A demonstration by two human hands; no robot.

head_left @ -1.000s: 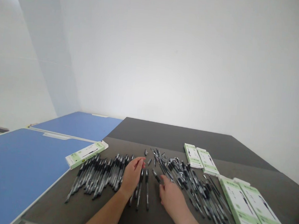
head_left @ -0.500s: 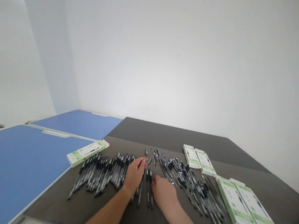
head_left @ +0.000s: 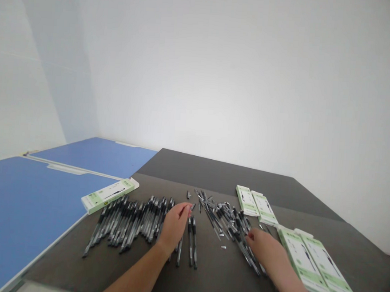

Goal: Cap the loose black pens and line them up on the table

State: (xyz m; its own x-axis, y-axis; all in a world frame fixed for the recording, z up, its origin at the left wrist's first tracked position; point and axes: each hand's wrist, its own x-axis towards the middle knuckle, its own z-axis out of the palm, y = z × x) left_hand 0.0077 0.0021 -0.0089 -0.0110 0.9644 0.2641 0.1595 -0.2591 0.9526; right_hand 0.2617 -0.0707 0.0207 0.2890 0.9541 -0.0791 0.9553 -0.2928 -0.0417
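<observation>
My left hand (head_left: 173, 227) is closed in a pinch at the middle of the dark table, and what its fingertips hold is hidden. Just beyond them lies a small dark pen cap (head_left: 193, 206). Near that hand, two pens (head_left: 192, 243) lie side by side, with another pen (head_left: 179, 251) partly covered by my wrist. To the left is a row of black-gripped clear pens (head_left: 132, 224). My right hand (head_left: 265, 248) has its fingers curled down among the loose pile of pens and pen parts (head_left: 232, 224); whatever they grip cannot be made out.
A green-and-white pen box (head_left: 109, 195) lies at the left edge of the dark table (head_left: 213, 165). Two boxes (head_left: 255, 206) lie behind the pile, and two larger-looking ones (head_left: 316, 265) at right. Blue tables (head_left: 44, 197) adjoin on the left. A silver tip (head_left: 223, 246) lies mid-table.
My right hand has moved right, from beside the two pens to the loose pile. My left hand stays pinched in about the same place. The view has shifted slightly.
</observation>
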